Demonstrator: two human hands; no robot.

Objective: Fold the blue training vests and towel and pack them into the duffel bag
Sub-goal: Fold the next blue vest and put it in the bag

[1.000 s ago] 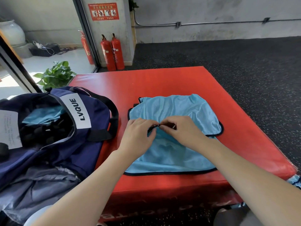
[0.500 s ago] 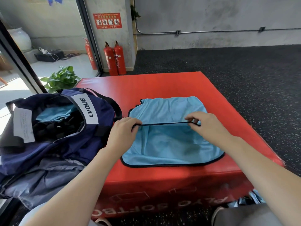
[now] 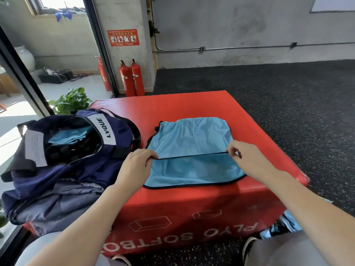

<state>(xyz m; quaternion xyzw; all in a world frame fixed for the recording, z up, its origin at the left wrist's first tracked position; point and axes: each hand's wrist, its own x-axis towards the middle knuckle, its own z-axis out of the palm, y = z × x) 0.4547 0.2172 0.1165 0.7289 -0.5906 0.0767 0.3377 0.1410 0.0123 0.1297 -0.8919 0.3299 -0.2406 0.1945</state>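
blue vest point(image 3: 194, 139) – hem pinched between left hand point(image 3: 135, 164), right hand point(image 3: 247, 157)

I read "LVQUE" on the white strip of the duffel bag point(image 3: 104, 129). The red box point(image 3: 192, 223) shows "PLYO SOFTBO" upside down on its front. The red wall sign point(image 3: 123, 38) and the bag's paper label point(image 3: 35, 150) are unreadable.

Red soft plyo box point(image 3: 192, 104), white lettering and box outlines on near face. Two red fire extinguishers point(image 3: 131, 78) upright against concrete pillar, third point(image 3: 103, 73) just left behind glass frame. Red safety notice point(image 3: 123, 37) on pillar above. Green potted plant point(image 3: 71, 100) beside box's far left corner. Grey conduit pipe point(image 3: 249, 47) along wall. Black speckled rubber floor point(image 3: 288, 96).
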